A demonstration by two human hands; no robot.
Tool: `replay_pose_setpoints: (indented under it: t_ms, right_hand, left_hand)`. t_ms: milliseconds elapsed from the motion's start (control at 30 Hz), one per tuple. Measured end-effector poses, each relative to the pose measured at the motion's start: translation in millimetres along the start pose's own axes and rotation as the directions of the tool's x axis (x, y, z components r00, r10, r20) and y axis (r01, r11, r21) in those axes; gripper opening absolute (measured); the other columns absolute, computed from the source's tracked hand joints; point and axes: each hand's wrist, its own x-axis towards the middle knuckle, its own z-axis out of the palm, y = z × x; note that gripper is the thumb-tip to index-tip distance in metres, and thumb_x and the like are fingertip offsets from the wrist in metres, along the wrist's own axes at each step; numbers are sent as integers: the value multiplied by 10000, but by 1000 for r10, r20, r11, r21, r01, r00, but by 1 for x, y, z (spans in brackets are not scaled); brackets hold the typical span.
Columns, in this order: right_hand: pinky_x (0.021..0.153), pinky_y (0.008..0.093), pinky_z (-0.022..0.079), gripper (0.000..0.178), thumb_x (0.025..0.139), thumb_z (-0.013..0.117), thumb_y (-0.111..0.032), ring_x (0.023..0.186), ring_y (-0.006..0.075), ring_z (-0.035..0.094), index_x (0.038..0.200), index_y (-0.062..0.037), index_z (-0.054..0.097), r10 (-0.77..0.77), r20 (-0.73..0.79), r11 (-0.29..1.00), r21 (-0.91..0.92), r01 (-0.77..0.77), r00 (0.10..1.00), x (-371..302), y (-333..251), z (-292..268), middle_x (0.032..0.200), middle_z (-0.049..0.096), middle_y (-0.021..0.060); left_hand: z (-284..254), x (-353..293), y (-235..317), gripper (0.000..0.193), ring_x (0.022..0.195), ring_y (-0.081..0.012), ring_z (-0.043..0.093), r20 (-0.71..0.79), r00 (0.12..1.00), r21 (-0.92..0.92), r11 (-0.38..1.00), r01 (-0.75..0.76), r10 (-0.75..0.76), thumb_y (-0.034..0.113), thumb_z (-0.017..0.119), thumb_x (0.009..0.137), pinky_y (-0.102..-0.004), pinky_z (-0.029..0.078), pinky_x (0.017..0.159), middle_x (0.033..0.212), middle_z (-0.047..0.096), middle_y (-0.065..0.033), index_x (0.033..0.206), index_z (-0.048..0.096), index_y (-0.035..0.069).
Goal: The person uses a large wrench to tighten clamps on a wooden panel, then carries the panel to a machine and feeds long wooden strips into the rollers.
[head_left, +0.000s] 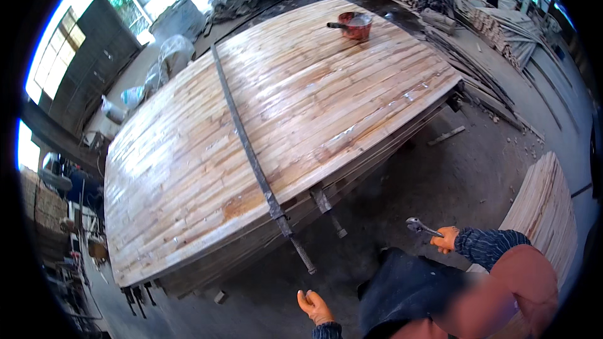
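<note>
In the head view, the person's right hand (445, 239) was closed around the handle of a metal wrench (417, 225), whose head pointed left over the dark floor (383, 210), well apart from the work. The left hand (315, 307) was held loosely, its fingers slackly bent and slightly parted, just below the tip of a threaded rod (303, 256) and apart from it. That rod stuck out from the near end of a long metal clamp bar (242, 132), which lay across a broad panel (301, 97) of pale wooden strips, glossy in patches. A second clamp end (322, 199) jutted from under the panel's near edge, to the right of the first. Near the far edge stood a red bucket (357, 30) with a dark handle protruding leftward. Stacked wooden strips (545, 204) lay beyond the right arm.
</note>
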Motion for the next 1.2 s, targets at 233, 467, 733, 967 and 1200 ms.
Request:
replay_pose_setpoints:
  t_ms: [233,467,733,967,1200]
  right_hand:
    - [581,353,563,368,953,629,-353,602,183,694,1046,-3,697,-12,-65,964,264,29,998,23,29,-55,829,750,100]
    - [566,333,560,359,960,636,-380,560,159,671,1059,-39,690,-148,-160,947,263,187,976,65,28,-208,781,736,96]
    - [571,355,573,282,1005,512,-238,654,185,697,1217,-98,635,97,-352,910,411,60,931,92,65,-358,789,708,110]
    - [868,472,567,533,956,535,-140,1040,378,697,1480,-239,555,-6,-663,957,-221,-187,749,85,120,-479,1187,718,183]
    - [905,438,578,438,1017,513,-150,1088,354,699,1437,-234,608,-42,-506,718,-615,-326,862,139,159,-620,1258,712,132]
  left_hand:
    - [59,-27,50,604,1167,-225,587,-9,983,-90,979,-185,185,169,616,998,-351,462,1054,1313,594,-154,1532,370,27]
    - [205,-65,93,699,1093,-183,565,99,995,-11,1000,12,-11,272,642,978,-336,462,925,1306,582,-81,1577,310,136]
    - [311,-114,176,725,1154,-181,538,299,953,93,995,29,-55,290,650,976,-352,455,925,1420,540,-61,1591,284,174]
    - [322,-94,154,689,953,-118,539,233,969,187,982,34,-78,282,645,979,-307,453,769,1213,605,6,1574,322,150]
    - [455,-166,155,682,1115,-147,554,296,952,120,992,46,-80,295,644,984,-333,451,889,1358,580,-26,1574,328,162]
